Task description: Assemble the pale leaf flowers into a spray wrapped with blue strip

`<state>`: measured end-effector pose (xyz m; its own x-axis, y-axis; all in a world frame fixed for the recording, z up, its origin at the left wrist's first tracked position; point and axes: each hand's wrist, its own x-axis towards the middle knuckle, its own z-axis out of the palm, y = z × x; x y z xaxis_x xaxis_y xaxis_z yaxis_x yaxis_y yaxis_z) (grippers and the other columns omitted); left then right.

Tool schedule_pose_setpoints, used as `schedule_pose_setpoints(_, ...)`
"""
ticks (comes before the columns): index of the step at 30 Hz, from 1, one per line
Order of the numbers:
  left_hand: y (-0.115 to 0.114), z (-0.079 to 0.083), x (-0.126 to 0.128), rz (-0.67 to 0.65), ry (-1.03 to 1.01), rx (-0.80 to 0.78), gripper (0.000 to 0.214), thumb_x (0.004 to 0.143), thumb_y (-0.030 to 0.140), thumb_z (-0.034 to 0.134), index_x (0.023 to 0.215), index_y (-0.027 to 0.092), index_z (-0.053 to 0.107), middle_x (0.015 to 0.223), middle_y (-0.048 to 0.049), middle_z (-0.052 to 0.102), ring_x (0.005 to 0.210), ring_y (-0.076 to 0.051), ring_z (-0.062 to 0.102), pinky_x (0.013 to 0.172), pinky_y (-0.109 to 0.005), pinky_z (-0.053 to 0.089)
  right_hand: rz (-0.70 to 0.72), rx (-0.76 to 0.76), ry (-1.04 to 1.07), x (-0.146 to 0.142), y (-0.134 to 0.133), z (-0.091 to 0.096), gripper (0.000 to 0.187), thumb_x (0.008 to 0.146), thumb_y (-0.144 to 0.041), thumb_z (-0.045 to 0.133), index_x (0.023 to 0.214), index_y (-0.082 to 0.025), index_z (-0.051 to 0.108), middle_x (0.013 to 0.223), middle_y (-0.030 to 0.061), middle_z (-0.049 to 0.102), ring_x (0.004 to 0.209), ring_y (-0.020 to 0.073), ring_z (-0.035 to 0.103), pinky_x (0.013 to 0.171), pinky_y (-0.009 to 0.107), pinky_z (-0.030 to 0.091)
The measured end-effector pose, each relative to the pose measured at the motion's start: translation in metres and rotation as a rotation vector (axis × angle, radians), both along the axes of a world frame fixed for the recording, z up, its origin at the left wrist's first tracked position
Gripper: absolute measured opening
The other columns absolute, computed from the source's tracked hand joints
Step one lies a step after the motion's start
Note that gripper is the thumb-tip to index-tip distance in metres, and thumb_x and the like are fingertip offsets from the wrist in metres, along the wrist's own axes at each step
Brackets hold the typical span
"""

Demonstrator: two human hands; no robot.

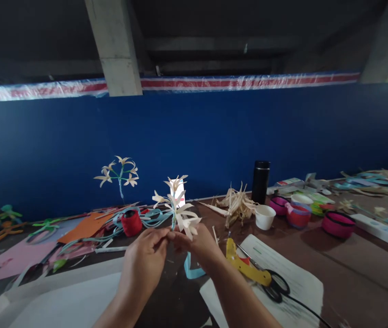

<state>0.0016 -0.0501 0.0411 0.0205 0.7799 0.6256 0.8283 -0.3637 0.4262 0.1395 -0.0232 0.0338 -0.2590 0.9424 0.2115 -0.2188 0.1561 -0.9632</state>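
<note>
A spray of cream craft flowers, seemingly of dried husk, stands upright between my hands over the table. My left hand pinches the bottom of its stem from the left. Close beside it, the fingers of my right hand are closed at the same stem, partly hidden by the lowest petals. A light blue strip hangs in a loop below my right hand; its upper end is hidden. Right of my forearm are a yellow glue gun and black-handled scissors on a printed sheet.
A finished-looking flower spray stands behind at left. Red thread, blue strips and coloured paper lie below it. Dried husks, a white cup, a black bottle and a power strip line the back and right.
</note>
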Motion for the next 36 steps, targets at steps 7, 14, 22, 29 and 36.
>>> schedule_pose_setpoints(7,-0.001,0.001,0.003,-0.029,-0.059,-0.039,0.024,0.077,0.023,0.05,0.091,0.024,0.069,0.087,-0.0013,0.069,0.079,-0.016,0.064,0.073,-0.024,0.047,-0.018,-0.057,0.094,0.0,0.004,-0.006,0.028,0.055,-0.04,0.075,0.059,-0.015,0.064,0.055,-0.0018,0.053,0.05,0.0093,0.047,0.051,0.022,0.043)
schedule_pose_setpoints(14,-0.007,-0.001,0.0,-0.239,-0.408,-0.343,0.043,0.071,0.022,0.056,0.114,0.023,0.058,0.101,-0.0016,0.069,0.091,-0.017,0.063,0.082,-0.028,0.047,-0.089,-0.036,0.094,0.004,0.01,-0.012,0.024,0.059,-0.035,0.073,0.066,-0.013,0.066,0.054,-0.0029,0.055,0.048,0.0081,0.045,0.049,0.021,0.036)
schedule_pose_setpoints(22,-0.009,-0.004,0.003,-0.213,-0.688,-0.544,0.038,0.072,0.049,0.057,0.084,0.015,0.068,0.074,-0.0023,0.072,0.072,-0.017,0.064,0.067,-0.025,0.048,-0.119,0.054,-0.043,0.004,0.008,-0.011,0.025,0.065,-0.037,0.07,0.07,-0.013,0.068,0.053,-0.0032,0.052,0.048,0.0077,0.04,0.048,0.02,0.032)
schedule_pose_setpoints(29,-0.007,-0.007,0.007,-0.126,-0.64,-0.483,0.031,0.066,0.043,0.062,0.077,0.016,0.069,0.064,-0.0006,0.068,0.062,-0.016,0.061,0.058,-0.023,0.043,-0.085,0.103,-0.112,0.005,0.006,-0.01,0.027,0.067,-0.041,0.068,0.073,-0.014,0.069,0.056,-0.0024,0.055,0.051,0.0091,0.044,0.049,0.02,0.033)
schedule_pose_setpoints(36,-0.009,-0.008,0.01,-0.033,-0.591,-0.382,0.026,0.066,0.041,0.06,0.071,0.016,0.067,0.059,0.0002,0.065,0.056,-0.014,0.054,0.052,-0.023,0.038,-0.068,0.134,-0.145,0.005,0.003,-0.008,0.042,0.08,-0.051,0.051,0.069,-0.013,0.065,0.053,-0.0025,0.048,0.05,0.0093,0.045,0.05,0.02,0.036)
